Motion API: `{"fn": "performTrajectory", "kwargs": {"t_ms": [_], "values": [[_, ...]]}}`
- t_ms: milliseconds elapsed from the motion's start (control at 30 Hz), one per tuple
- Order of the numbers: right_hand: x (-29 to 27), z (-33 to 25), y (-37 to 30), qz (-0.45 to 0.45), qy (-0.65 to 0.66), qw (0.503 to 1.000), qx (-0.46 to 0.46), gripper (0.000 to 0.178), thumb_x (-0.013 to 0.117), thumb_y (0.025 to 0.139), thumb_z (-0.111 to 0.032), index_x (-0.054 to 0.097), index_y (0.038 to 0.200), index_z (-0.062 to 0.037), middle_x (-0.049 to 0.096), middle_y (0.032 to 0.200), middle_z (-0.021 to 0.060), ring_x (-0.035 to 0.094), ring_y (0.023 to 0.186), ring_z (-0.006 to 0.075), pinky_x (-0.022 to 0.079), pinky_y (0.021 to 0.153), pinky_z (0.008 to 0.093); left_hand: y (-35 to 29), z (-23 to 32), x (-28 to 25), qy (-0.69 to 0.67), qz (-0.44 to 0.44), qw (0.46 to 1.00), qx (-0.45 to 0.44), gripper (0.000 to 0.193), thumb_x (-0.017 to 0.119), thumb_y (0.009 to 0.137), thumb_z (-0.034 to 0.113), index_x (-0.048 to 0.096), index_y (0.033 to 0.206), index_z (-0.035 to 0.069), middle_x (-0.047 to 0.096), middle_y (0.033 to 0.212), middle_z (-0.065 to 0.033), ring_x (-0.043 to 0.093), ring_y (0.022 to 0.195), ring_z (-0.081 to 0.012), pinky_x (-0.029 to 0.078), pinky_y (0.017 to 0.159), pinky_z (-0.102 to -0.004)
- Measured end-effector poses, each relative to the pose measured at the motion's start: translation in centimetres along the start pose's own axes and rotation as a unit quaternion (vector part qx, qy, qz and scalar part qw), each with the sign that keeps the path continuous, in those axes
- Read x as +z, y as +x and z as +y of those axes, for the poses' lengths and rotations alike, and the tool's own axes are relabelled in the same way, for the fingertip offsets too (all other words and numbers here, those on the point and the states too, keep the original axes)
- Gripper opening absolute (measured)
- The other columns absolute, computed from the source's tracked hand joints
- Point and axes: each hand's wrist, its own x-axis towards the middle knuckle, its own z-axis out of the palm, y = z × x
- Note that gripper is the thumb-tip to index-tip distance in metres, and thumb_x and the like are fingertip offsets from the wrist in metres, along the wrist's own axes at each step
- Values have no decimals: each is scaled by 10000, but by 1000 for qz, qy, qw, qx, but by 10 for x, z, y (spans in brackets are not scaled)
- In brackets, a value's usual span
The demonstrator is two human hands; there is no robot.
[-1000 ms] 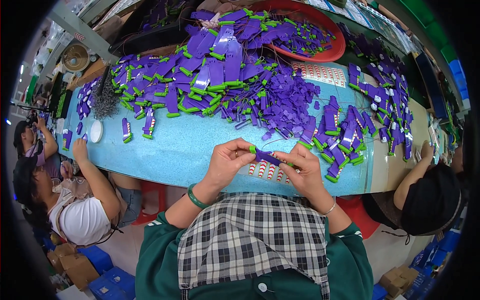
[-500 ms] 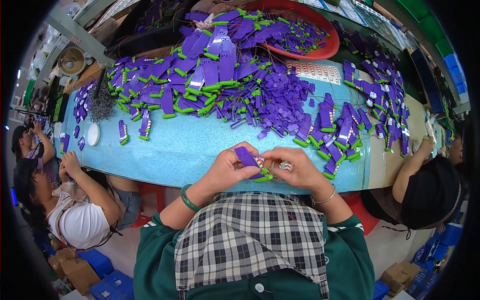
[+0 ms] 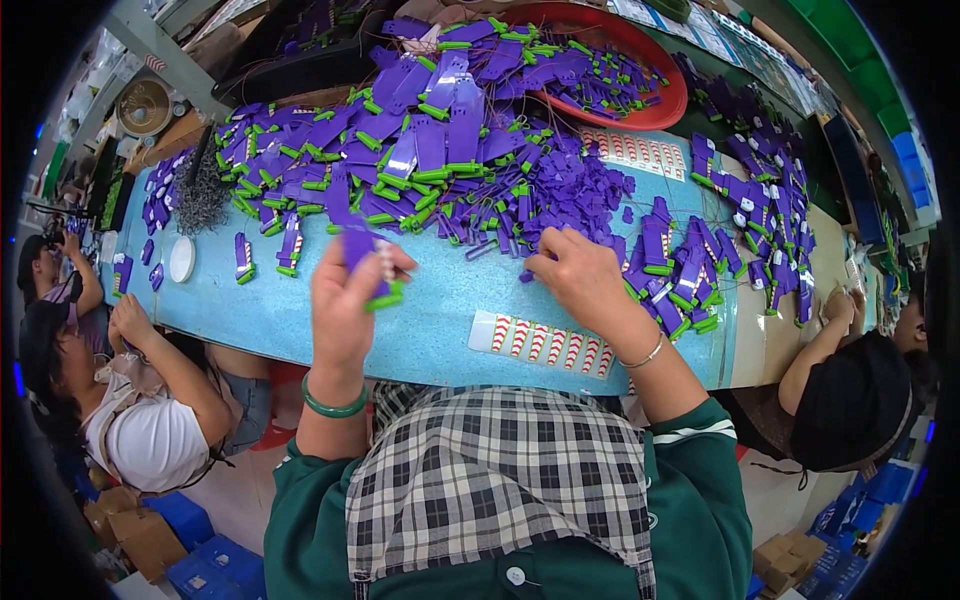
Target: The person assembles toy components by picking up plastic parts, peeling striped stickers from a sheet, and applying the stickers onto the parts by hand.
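Observation:
My left hand (image 3: 345, 300) is raised above the light blue table (image 3: 300, 310) and holds a purple plastic piece with a green end (image 3: 368, 262). My right hand (image 3: 580, 280) reaches forward, palm down, with its fingers at the edge of a heap of small purple parts (image 3: 560, 200). A sheet of small red and white stickers (image 3: 545, 343) lies on the table just below my right hand. A big pile of finished purple and green pieces (image 3: 400, 150) covers the far side of the table.
A red basin (image 3: 650, 100) with more purple pieces stands at the back. Another cluster of purple and green pieces (image 3: 690, 270) lies right. A bundle of thin wires (image 3: 200, 195) and a white lid (image 3: 182, 260) sit left. Other people sit at both sides.
My hands were together at the table's near edge on one purple piece. Now the left hand has lifted it away to the left and the right hand has reached forward to the heap.

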Motion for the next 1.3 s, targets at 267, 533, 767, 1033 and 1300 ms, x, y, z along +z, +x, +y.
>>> {"fn": "performTrajectory", "kwargs": {"t_ms": [267,533,767,1033,1300], "values": [[9,0,-6,-35,26,999,-3,68,651,690,-103,635,754,-90,523,748,27,545,716,196,459,567,329,-4,-26,1,13,93,994,62,190,396,979,188,464,1050,26,556,814,-63,575,727,-151,492,697,-310],[-22,-26,-8,-1,195,980,37,34,617,746,-81,613,757,-49,533,711,68,562,688,235,451,558,355,-24,-78,57,113,-167,968,-149,153,407,959,143,475,998,11,562,773,-53,573,674,-125,476,613,-270],[-29,-23,-16,-60,300,949,71,95,660,740,-60,581,747,-7,533,684,105,556,622,269,431,545,359,-27,-77,66,286,-272,918,-45,115,477,894,91,499,959,-2,605,812,-150,605,666,-262,458,597,-351],[-31,-26,-19,-58,228,967,94,125,679,714,-99,579,729,-26,550,687,91,569,613,254,443,533,355,-26,-67,68,363,-281,888,28,198,533,851,182,506,922,-1,551,741,-203,545,686,-391,421,615,-439],[-22,-29,-25,-35,322,937,131,193,685,759,-179,564,789,-31,539,742,91,559,639,245,456,559,338,-27,-74,69,387,-284,875,62,182,528,852,212,558,845,32,595,678,-175,581,629,-376,442,565,-466]]}}
